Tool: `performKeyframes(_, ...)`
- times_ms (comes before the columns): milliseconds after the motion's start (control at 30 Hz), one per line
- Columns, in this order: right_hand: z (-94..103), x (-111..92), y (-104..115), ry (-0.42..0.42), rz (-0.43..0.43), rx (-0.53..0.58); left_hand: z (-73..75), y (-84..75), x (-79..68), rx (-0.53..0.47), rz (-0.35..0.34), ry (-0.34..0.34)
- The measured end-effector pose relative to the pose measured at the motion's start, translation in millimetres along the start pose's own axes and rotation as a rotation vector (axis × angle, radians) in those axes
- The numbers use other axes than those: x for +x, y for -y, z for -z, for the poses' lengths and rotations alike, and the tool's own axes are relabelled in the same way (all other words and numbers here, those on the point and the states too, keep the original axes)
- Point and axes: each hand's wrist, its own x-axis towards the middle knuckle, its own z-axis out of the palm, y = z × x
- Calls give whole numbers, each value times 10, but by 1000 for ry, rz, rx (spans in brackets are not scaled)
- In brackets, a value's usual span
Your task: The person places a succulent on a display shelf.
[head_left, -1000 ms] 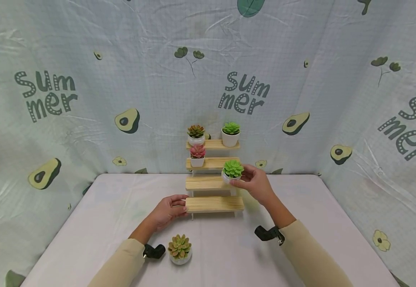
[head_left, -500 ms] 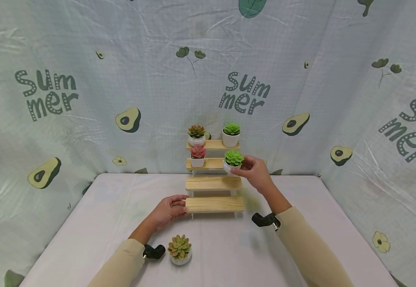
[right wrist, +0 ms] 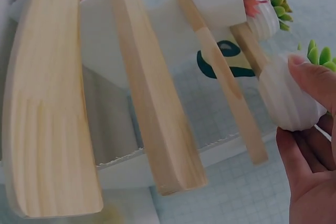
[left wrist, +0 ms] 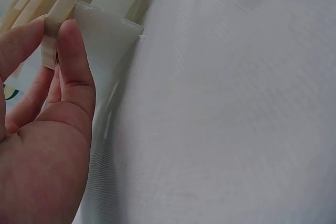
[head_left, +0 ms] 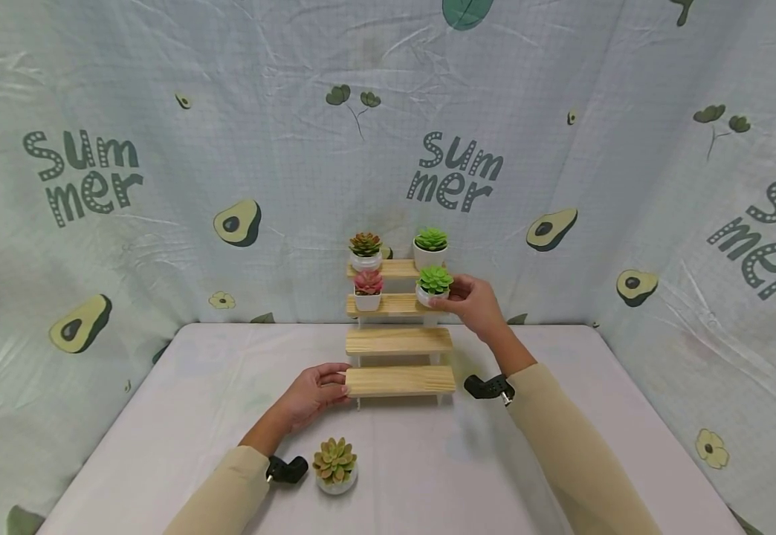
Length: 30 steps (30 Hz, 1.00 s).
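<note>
A wooden shelf stand [head_left: 398, 380] with stepped boards stands at the middle of the table. My left hand [head_left: 311, 395] pinches the left end of its lowest board; the left wrist view shows thumb and fingers around the board's end [left wrist: 50, 51]. My right hand [head_left: 480, 308] grips a bright green succulent [head_left: 435, 279] in a white ribbed pot [right wrist: 290, 94] at the right end of the second board from the top. In the right wrist view a gap shows between pot and that board. A pink succulent [head_left: 368, 282] in a square white pot sits at the board's left end.
On the top board stand a reddish-green succulent [head_left: 365, 245] at left and another green succulent [head_left: 431, 239] at right. A yellow-green potted succulent [head_left: 335, 462] sits on the white table [head_left: 415, 475] near my left forearm. A printed curtain [head_left: 308, 163] hangs behind.
My right hand has raised the green succulent from in front of the third board to the second board from the top. The left hand keeps its grip in place.
</note>
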Motion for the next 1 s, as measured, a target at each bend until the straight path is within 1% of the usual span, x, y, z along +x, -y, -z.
performKeyframes(267,0,64,16,-5,-34,-39,-5,-17,-1,-4,3,-8)
performKeyframes(533,-16,34,8,-7,-58,-76,-18,-31,-19,20,1,-4)
performKeyframes(767,-28,15,6,-23,-72,-69,-26,-35,-34,13,7,-12)
performKeyframes(1000,-56,-26,-43,-49,-46,-31,-30,-50,-42,16,3,-14)
